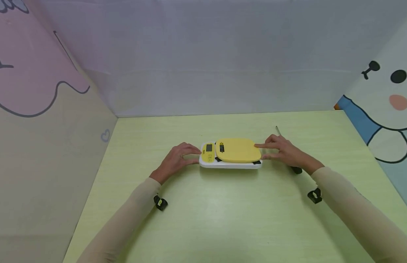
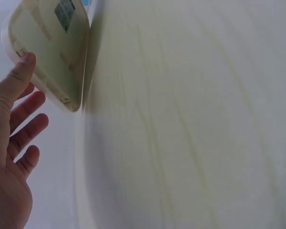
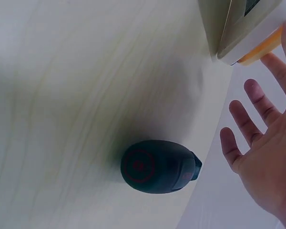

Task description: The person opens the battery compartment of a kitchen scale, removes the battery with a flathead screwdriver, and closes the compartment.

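A white kitchen scale with a yellow weighing platform and a small display is held between both hands. My left hand grips its left end; in the left wrist view the thumb presses the rim and the other fingers go behind it. Part of the pale underside shows there, with the scale tilted against the tabletop. My right hand pinches the right end, index finger on the yellow platform and thumb low at the side. The right wrist view shows only a corner of the scale.
A screwdriver lies under my right hand, its dark handle toward me and its thin shaft pointing away. The pale wood-grain table meets a plain back wall. Side walls carry cartoon drawings.
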Demonstrator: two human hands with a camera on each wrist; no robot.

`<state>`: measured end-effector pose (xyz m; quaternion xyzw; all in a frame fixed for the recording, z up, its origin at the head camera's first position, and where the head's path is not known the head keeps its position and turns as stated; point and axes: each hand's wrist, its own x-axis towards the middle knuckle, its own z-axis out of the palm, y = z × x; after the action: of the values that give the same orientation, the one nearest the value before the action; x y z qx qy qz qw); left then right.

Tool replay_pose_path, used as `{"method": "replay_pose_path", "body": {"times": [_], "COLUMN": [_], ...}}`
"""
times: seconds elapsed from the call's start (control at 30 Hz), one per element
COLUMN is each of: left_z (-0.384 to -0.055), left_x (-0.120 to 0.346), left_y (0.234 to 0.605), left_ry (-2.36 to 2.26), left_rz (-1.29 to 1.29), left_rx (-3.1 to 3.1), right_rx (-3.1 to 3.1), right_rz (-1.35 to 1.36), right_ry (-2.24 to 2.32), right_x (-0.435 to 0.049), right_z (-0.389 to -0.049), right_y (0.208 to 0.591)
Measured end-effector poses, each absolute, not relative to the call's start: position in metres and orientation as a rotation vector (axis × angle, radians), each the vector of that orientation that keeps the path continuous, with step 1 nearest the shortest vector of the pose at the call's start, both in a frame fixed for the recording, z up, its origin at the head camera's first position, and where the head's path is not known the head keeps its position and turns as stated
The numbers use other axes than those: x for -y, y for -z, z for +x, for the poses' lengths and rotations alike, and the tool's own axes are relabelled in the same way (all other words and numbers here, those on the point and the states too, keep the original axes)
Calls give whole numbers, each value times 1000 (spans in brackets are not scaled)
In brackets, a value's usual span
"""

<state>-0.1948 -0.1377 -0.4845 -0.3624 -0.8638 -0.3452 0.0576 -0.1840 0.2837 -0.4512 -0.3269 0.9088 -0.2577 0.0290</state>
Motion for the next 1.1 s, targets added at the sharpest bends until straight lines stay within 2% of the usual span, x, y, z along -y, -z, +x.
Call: {"method": "replay_pose_path", "body": {"times": [0.5,1.1], "left_z": [-193,-199], "left_x": [135,131], "left_y": [483,478], "left_ry": [1079,1200], "left_rz": [-1101,-1090], "left_rx": [2543,2473], "right_rx": [-2700,-2791], "right_rz": [-833,-718], "right_ry": [995,1026], "right_x": [-283,-283], "right_z": [-184,-174], "right_y": [447,446]}}
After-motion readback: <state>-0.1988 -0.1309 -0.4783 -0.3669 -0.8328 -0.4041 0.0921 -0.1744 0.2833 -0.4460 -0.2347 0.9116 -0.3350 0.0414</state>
